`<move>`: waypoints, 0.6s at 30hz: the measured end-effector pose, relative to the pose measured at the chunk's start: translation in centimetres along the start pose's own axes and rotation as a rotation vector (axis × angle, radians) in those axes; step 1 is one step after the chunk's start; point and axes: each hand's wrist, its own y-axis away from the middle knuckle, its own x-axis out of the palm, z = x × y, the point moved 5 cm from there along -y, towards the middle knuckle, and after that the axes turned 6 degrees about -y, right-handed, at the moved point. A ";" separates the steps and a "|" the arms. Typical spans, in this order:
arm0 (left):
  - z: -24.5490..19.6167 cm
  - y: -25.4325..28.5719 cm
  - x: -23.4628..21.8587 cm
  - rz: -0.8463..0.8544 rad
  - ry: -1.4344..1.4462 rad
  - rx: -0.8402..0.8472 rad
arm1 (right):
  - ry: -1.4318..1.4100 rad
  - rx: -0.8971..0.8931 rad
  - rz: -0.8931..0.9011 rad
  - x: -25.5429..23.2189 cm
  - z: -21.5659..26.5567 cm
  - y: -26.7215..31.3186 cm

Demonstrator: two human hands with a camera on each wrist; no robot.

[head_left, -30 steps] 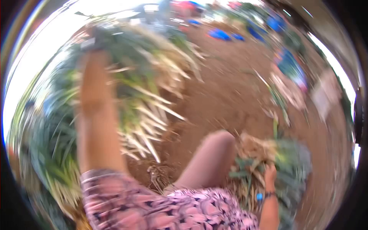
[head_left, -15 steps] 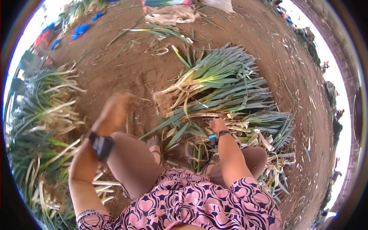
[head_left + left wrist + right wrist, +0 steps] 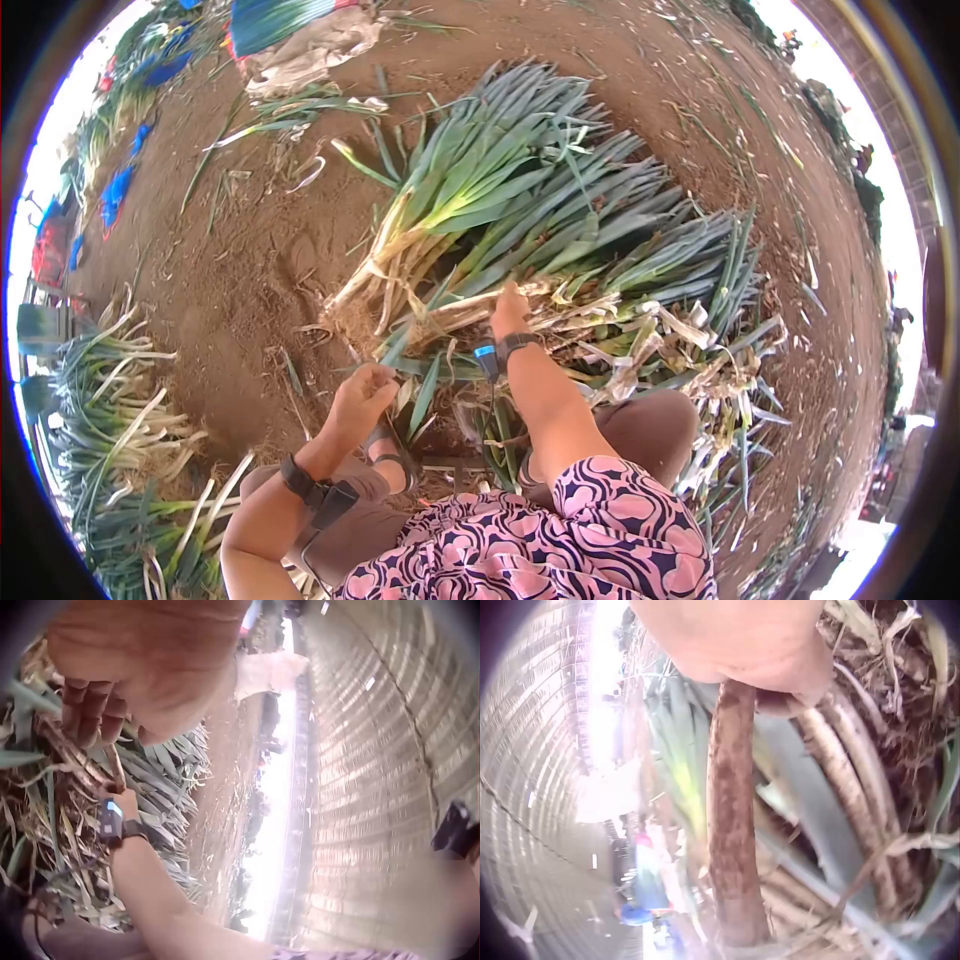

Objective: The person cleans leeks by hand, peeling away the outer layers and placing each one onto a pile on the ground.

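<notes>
One leek stalk (image 3: 731,847), muddy only in the right wrist view, is grasped by the right hand (image 3: 508,312); left hand (image 3: 362,395), beside the leek pile (image 3: 520,220), curls on dry leaves (image 3: 71,761).

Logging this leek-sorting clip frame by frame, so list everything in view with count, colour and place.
Leek pile: one large heap, green leaves and pale stalks, on the ground ahead.
Leek stalk: one, soil-stained, gripped by the right hand.
Sorted leeks: one heap, white and green, far left.
Dirt ground: brown, all round.
Sack: one, pale, top left.
Sandals: dark, on the feet.
Left hand: fingers curled round leaf scraps near the roots.
Right hand: on the pile's stalks.
</notes>
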 end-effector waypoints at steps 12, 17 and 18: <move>-10.0 2.4 -2.2 -0.505 -1.593 0.510 | -0.593 0.423 1.027 2.1 -0.6 27.4; -11.0 13.8 -8.6 -0.626 -1.485 0.528 | -0.826 0.614 1.108 3.7 -1.5 30.2; -10.4 15.3 -10.1 -0.732 -1.403 0.531 | -0.799 0.575 1.152 3.9 -1.4 32.2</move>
